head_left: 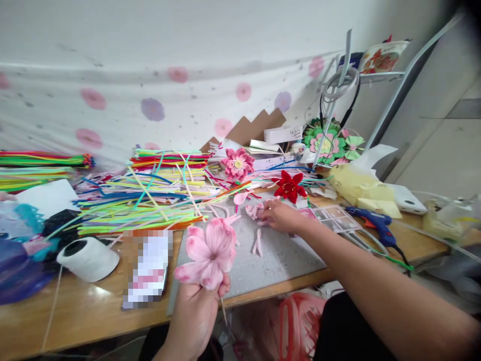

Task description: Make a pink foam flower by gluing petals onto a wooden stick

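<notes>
While gripping the pink flower (206,250) by its stem in the left hand (197,308) before the grey mat (270,268), touching pink pieces (252,211) there with the right hand (278,216), can't tell whether pinching

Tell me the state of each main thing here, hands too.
Large pink flower: open, held
Left hand: closed on that flower's stem
Right hand: touching small pink pieces
Red flower: open, unheld
Back pink flower: open, unheld
Glue gun: lying down, unheld
Pipe cleaners: heaped
Mat: flat
White spool: wound
</notes>
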`<state>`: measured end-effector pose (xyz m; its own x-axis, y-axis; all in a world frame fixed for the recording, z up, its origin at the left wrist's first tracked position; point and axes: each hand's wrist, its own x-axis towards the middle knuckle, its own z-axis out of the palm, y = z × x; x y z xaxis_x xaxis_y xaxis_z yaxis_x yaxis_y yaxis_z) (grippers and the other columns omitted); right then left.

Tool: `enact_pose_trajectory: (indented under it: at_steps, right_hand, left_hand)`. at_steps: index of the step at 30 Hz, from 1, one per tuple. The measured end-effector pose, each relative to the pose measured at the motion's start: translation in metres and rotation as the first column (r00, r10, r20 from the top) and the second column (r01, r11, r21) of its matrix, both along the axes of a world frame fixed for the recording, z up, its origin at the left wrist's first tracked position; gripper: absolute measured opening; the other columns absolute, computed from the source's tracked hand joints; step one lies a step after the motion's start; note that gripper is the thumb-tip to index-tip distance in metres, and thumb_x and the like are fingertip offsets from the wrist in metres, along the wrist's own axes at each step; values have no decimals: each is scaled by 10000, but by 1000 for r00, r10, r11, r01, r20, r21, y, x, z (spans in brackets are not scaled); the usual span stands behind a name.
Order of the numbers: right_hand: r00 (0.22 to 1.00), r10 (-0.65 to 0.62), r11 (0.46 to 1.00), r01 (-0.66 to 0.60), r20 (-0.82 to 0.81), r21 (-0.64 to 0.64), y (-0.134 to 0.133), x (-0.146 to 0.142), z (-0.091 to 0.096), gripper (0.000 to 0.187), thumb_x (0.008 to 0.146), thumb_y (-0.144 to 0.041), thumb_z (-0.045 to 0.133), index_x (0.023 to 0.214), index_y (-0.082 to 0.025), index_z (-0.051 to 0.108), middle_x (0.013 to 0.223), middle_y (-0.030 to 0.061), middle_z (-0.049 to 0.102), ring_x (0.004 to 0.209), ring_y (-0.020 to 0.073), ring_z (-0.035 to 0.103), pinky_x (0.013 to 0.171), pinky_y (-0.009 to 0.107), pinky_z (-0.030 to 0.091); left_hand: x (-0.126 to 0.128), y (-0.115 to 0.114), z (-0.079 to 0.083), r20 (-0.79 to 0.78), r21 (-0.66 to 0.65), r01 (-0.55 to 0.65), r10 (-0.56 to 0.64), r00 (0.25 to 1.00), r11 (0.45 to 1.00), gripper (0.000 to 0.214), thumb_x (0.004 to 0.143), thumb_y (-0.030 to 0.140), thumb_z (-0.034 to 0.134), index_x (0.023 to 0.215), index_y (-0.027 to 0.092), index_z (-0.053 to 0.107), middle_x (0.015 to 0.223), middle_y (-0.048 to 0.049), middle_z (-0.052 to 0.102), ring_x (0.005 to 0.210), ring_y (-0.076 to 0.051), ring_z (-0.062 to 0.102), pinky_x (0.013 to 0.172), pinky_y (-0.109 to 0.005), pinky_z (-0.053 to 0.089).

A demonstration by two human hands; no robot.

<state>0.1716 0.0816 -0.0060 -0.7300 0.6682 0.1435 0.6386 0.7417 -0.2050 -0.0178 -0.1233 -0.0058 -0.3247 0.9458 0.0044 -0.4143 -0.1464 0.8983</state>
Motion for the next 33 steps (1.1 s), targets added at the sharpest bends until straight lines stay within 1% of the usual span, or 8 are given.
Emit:
enact_pose_trajectory:
  at_steps: [5,10,14,20,24,26,28,33]
  right_hand:
    - [981,-3,985,-30,-193,-169,-2,9,5,113,729,-148,572,739,-150,684,890,85,639,892,223,557,843,346,399]
    - [917,-78,910,-95,-391,-404,-27,17,19,255,862,-316,403,844,-142,588,745,47,653,644,139,604,604,251,475]
    - [865,-190,889,-48,-464,-455,-48,13,17,357,914,-341,253,948,-132,540,810,70,639,578,105,582,547,231,479]
    - [924,-225,912,89,-308,-399,-58,18,2,207,804,-270,521,868,-148,675,640,32,626,502,127,551,494,232,428]
    - [926,-251,960,201,-281,-197,-60,37,16,267,765,-263,604,1009,-184,680,1026,105,657,822,216,614,728,299,435]
    - [905,-311,950,292,-289,-107,-55,59,29,276,795,-285,573,1038,-197,671,1115,102,632,914,231,597,787,305,415]
    - [858,-414,906,420,-303,-47,-50,91,42,265,824,-302,521,1005,-193,680,1062,86,659,912,226,595,787,294,411]
    - [643,-720,679,730,-261,-74,-57,188,47,319,823,-368,460,812,-168,708,642,42,683,588,181,601,538,252,406]
  left_hand:
    - [1,-1,-2,-42,13,7,-7,999,1000,210,603,324,784,586,180,632,543,-7,522,524,-125,430,510,-266,366]
    - [3,-3,-4,-79,18,-10,11,997,1000,198,567,321,807,602,193,660,564,-23,554,544,-147,461,486,-264,353]
    - [10,-8,0,-49,38,61,-60,997,997,177,633,314,771,624,183,653,575,-18,552,550,-139,469,509,-265,363]
    - [23,-14,8,233,29,247,-247,941,969,141,759,268,676,694,164,607,580,15,506,482,-68,370,511,-238,322]
    - [27,-12,7,287,49,327,-327,900,944,137,785,276,657,875,174,639,571,35,458,475,-52,297,488,-214,271]
    - [29,-11,7,268,73,344,-351,897,936,133,774,288,670,835,174,638,581,33,452,487,-55,294,496,-216,277]
    - [30,-11,7,241,98,365,-378,894,926,192,762,344,673,744,162,616,615,19,470,518,-67,325,523,-230,311]
    - [35,-8,12,255,89,360,-371,893,929,278,824,383,580,652,167,544,618,10,485,541,-93,371,557,-258,358]
